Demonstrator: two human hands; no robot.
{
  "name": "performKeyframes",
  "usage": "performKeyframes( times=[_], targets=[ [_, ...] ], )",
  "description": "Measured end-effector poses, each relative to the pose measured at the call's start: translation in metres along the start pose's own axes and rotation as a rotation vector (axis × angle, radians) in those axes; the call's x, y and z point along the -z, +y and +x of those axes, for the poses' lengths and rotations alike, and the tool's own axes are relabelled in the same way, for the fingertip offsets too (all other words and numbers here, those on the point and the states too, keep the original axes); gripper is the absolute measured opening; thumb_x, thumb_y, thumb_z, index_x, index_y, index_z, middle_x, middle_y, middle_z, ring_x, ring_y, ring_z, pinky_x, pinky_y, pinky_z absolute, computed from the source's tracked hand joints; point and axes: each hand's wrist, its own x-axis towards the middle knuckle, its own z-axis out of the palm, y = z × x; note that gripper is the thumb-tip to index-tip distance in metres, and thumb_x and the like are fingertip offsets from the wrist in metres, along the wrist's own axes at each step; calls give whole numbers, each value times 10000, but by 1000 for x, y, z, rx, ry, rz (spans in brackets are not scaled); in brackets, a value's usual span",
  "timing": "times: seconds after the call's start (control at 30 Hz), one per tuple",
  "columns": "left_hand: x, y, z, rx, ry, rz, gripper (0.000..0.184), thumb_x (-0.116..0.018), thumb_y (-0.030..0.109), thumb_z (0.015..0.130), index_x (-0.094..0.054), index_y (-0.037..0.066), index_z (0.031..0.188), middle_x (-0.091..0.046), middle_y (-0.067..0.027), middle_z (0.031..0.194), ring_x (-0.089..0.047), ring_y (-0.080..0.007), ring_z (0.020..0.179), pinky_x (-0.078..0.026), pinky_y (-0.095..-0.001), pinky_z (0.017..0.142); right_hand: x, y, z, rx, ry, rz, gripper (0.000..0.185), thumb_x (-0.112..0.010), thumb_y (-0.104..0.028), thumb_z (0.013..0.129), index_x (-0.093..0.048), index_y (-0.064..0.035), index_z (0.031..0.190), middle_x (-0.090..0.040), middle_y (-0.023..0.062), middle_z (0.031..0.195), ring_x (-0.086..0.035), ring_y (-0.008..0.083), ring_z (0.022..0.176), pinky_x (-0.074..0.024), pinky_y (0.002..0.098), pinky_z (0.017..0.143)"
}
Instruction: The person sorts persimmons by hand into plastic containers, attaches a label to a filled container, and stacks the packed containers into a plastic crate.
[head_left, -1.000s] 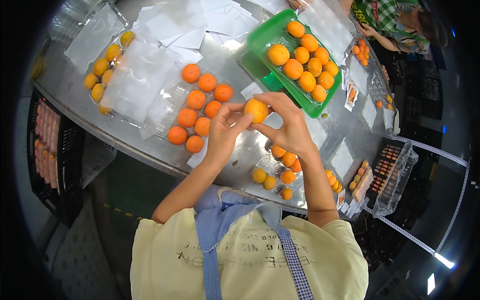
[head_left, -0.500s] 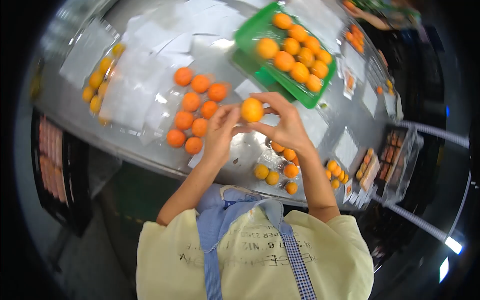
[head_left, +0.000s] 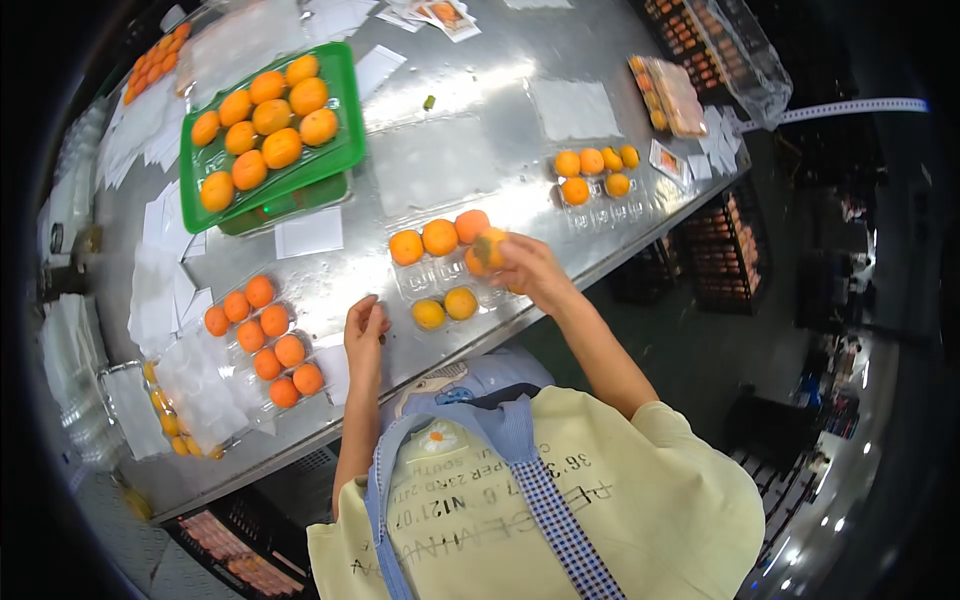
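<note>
My right hand grips an orange with a darker, greenish patch, blurred by motion. It hovers over the right side of a clear plastic tray at the table's near edge. Along that tray's far row are several oranges, and two yellower ones sit in its near row. To the tray's left, my left hand is low over the metal, fingers loosely curled and apart, nothing visible in them. Further left, a second clear tray holds several deeper orange fruits.
A green tray piled with oranges stands at the back left. Clear lids and white paper sheets lie on the metal table. At right is another partly filled clear tray. Black crates stand beyond the table's edge.
My view has turned right. My hands have parted: the right carried the orange over to the clear tray, while the left let go of it and stays left of that tray.
</note>
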Motion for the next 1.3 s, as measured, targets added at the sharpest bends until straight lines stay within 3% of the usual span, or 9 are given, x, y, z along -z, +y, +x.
performKeyframes(
  times=[0.2, 0.33, 0.43, 0.67, 0.97, 1.07, 1.1, 1.17, 1.3],
  targets=[
    [-20, 0, 6, 26, -99, 163, 311, -548, 180, 953, -538, 40, 1230, -615, -72, 1030, -577, -107, 772, -509, -242, 697, 94, 5, -31, 116, 309, 325, 371, -601, -313, 917, -569, -8, 1127, -632, 82, 978, -617, 168, 800, -530, 249, 706],
    [-36, -5, 4, -2, -49, 244, 324, -550, 157, 943, -530, 38, 1243, -635, -72, 943, -575, -95, 728, -509, -228, 619, 155, -18, -23, 146, 393, 364, 376, -626, -322, 901, -573, -38, 1141, -616, 62, 1016, -591, 150, 875, -520, 250, 725],
    [-41, -9, 4, -40, 29, 250, 323, -558, 149, 935, -537, 38, 1237, -631, -43, 840, -565, -78, 688, -499, -219, 578, 190, -48, -7, 189, 404, 335, 368, -663, -254, 882, -557, -37, 1160, -608, 54, 1021, -596, 150, 890, -532, 255, 770],
    [-53, -22, -1, -123, 164, 235, 273, -550, 144, 947, -592, 42, 1196, -598, 0, 786, -521, -39, 644, -397, -181, 534, 192, -71, 33, 406, 303, -287, 559, -714, -17, 788, -454, -47, 1283, -540, 94, 1199, -570, 172, 1057, -511, 276, 846],
    [-68, -4, -10, -117, 218, 225, 278, -556, 150, 944, -611, 44, 1196, -605, 6, 796, -516, -40, 646, -395, -184, 542, 191, -66, 56, 463, 240, -426, 592, -736, -23, 767, -458, -58, 1288, -543, 73, 1192, -565, 160, 1044, -511, 280, 835],
    [-56, -9, -6, -115, 173, 270, 290, -577, 161, 940, -607, 54, 1208, -618, 4, 826, -538, -46, 667, -413, -186, 556, 211, -67, 61, 240, 228, -140, 563, -735, -72, 791, -476, -50, 1291, -556, 68, 1163, -582, 164, 1004, -523, 283, 796],
    [-53, -14, -4, -119, 138, 285, 295, -586, 166, 940, -604, 60, 1215, -626, 3, 842, -550, -48, 678, -423, -185, 565, 212, -87, 57, 92, 269, -14, 545, -728, -105, 810, -488, -40, 1294, -579, 63, 1118, -589, 172, 989, -533, 294, 765],
    [-57, -13, -2, -128, 142, 282, 298, -586, 166, 939, -603, 63, 1217, -623, 5, 843, -546, -46, 668, -429, -185, 555, 254, -131, 68, 208, 398, -146, 610, -725, -174, 824, -441, 33, 1322, -603, 89, 1085, -600, 145, 899, -509, 282, 773],
    [-78, -10, 4, -101, 144, 233, 289, -595, 148, 924, -615, 57, 1198, -609, 0, 812, -524, -50, 614, -431, -191, 509, 347, -343, 80, 814, 314, -94, 343, -653, -242, 897, -558, 9, 1110, -634, 79, 997, -622, 165, 897, -521, 296, 825]
  ],
)
